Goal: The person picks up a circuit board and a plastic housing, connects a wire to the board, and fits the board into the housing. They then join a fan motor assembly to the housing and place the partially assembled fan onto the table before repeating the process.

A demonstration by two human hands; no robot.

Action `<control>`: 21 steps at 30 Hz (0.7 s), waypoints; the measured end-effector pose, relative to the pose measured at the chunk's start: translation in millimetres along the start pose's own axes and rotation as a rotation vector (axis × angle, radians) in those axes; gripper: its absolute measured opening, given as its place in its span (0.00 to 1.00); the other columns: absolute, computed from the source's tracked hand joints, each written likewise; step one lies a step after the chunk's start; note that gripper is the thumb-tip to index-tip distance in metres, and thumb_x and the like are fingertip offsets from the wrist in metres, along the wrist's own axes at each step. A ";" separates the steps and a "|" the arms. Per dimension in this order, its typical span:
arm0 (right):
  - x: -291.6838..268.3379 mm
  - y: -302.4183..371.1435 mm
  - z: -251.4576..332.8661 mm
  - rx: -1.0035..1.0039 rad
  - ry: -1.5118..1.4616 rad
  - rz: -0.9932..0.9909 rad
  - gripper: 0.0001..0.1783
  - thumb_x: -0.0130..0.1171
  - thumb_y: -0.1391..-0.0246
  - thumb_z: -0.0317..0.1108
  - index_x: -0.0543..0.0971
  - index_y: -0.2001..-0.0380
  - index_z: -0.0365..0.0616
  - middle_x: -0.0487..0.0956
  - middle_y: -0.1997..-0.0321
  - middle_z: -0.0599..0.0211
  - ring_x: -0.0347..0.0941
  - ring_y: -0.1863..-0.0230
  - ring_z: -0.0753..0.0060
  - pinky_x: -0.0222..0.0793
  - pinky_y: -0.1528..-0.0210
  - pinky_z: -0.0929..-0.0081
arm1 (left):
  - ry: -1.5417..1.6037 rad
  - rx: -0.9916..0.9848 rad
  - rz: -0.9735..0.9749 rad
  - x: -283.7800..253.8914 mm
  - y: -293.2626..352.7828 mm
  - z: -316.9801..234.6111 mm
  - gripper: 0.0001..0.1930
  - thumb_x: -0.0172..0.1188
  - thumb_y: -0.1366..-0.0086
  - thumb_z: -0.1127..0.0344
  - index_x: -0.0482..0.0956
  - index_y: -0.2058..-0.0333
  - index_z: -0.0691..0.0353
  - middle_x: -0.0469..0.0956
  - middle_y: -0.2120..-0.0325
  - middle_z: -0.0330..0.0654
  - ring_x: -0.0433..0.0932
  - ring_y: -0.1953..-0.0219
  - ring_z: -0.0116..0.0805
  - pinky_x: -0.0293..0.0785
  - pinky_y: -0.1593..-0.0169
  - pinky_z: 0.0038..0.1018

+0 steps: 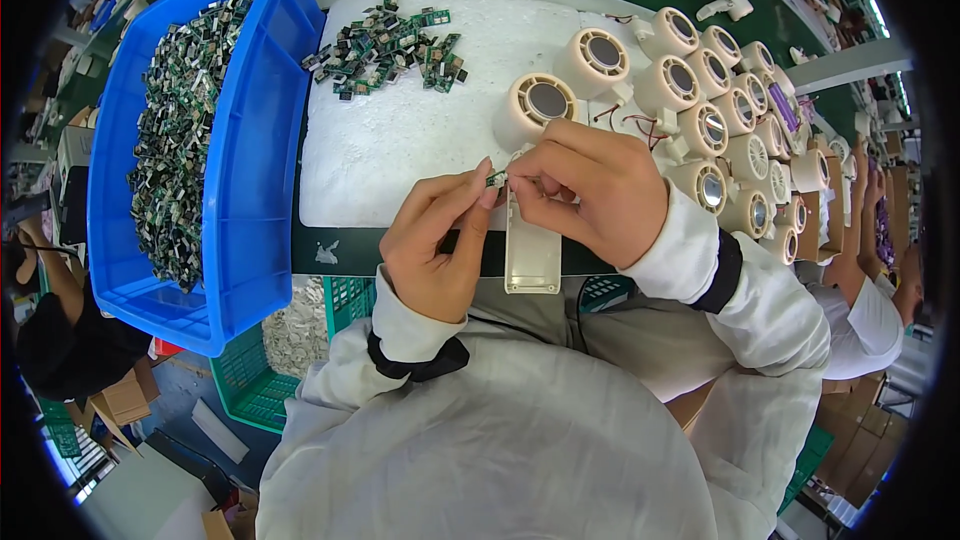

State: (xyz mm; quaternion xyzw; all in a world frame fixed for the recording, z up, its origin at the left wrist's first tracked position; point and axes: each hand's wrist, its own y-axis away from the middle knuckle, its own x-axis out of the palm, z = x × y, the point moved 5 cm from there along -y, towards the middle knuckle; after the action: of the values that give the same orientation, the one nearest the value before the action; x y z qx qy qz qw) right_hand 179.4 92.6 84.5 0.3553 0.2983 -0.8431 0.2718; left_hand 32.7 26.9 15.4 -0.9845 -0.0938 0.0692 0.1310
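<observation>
My left hand (435,235) pinches a small green circuit board (495,180) between thumb and fingertips. Close against the board's right end, my right hand (595,190) is closed in a pinch; whatever its fingertips grip is too small to make out. Under the right hand lies a cream fan housing. Its open, hollow handle (533,258) points toward me past the table edge, and a round fan head (542,102) shows beyond my knuckles. My right hand hides the part between handle and head.
A blue bin (215,230) full of small circuit boards stands at the left. Loose boards (385,48) lie piled on the white foam sheet (365,155). Several cream fan heads (672,83), some with red wires, crowd the right side. A green basket (250,385) sits below the table.
</observation>
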 end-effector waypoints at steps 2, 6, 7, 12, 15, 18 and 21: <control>3.2 2.2 2.9 0.093 -0.054 -0.037 0.05 0.66 0.50 0.24 0.80 0.69 0.39 0.72 0.75 0.67 0.72 0.78 0.74 0.69 0.76 0.75 | -0.172 0.075 -0.017 0.1 1.2 -6.6 0.18 0.60 0.36 0.82 0.80 0.47 0.66 0.78 0.57 0.49 0.82 0.59 0.34 0.77 0.58 0.23; 10.4 8.8 8.1 0.217 -0.092 -0.126 0.05 0.66 0.51 0.24 0.79 0.70 0.40 0.72 0.75 0.68 0.72 0.79 0.73 0.69 0.76 0.76 | -0.310 0.260 -0.097 7.6 3.2 -12.6 0.20 0.60 0.38 0.85 0.80 0.47 0.67 0.78 0.60 0.49 0.81 0.61 0.38 0.77 0.58 0.25; 10.0 7.9 9.0 0.221 -0.083 -0.147 0.05 0.66 0.51 0.24 0.79 0.70 0.40 0.72 0.75 0.68 0.72 0.79 0.73 0.69 0.76 0.76 | -0.304 0.277 -0.083 7.9 1.3 -14.9 0.20 0.60 0.38 0.85 0.80 0.47 0.67 0.78 0.60 0.49 0.81 0.61 0.38 0.77 0.58 0.25; -0.8 0.4 6.7 0.178 -0.104 -0.168 0.05 0.65 0.51 0.24 0.80 0.70 0.42 0.73 0.75 0.66 0.72 0.79 0.71 0.68 0.76 0.76 | -0.380 0.272 -0.018 -2.5 -7.4 -28.8 0.20 0.61 0.39 0.84 0.79 0.47 0.70 0.77 0.56 0.52 0.81 0.60 0.44 0.77 0.57 0.29; -15.0 -8.3 -2.0 0.122 -0.070 -0.128 0.04 0.65 0.50 0.24 0.79 0.70 0.42 0.73 0.74 0.66 0.73 0.78 0.70 0.69 0.76 0.75 | -0.432 0.299 0.074 -18.7 -32.4 -47.2 0.21 0.61 0.38 0.81 0.77 0.45 0.69 0.76 0.52 0.55 0.78 0.54 0.51 0.75 0.50 0.34; -45.1 -29.3 -16.4 0.019 -0.114 -0.175 0.03 0.60 0.45 0.25 0.79 0.66 0.41 0.77 0.71 0.65 0.76 0.76 0.70 0.71 0.75 0.77 | -0.587 0.360 0.094 -30.2 -53.5 -49.6 0.21 0.61 0.37 0.78 0.75 0.44 0.67 0.73 0.47 0.57 0.74 0.46 0.55 0.69 0.42 0.39; -62.3 -39.5 -46.7 0.392 -0.660 -0.111 0.08 0.53 0.40 0.27 0.76 0.58 0.41 0.80 0.65 0.64 0.80 0.70 0.71 0.75 0.72 0.79 | -0.831 0.367 0.071 -35.6 -70.0 -34.1 0.22 0.61 0.37 0.76 0.74 0.43 0.66 0.71 0.45 0.58 0.69 0.41 0.58 0.64 0.37 0.42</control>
State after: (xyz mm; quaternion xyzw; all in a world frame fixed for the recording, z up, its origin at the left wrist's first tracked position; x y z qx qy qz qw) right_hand 210.7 167.1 117.5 0.0934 0.0468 -0.9666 0.2341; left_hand -8.1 77.7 71.0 -0.8363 -0.0910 0.4782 0.2522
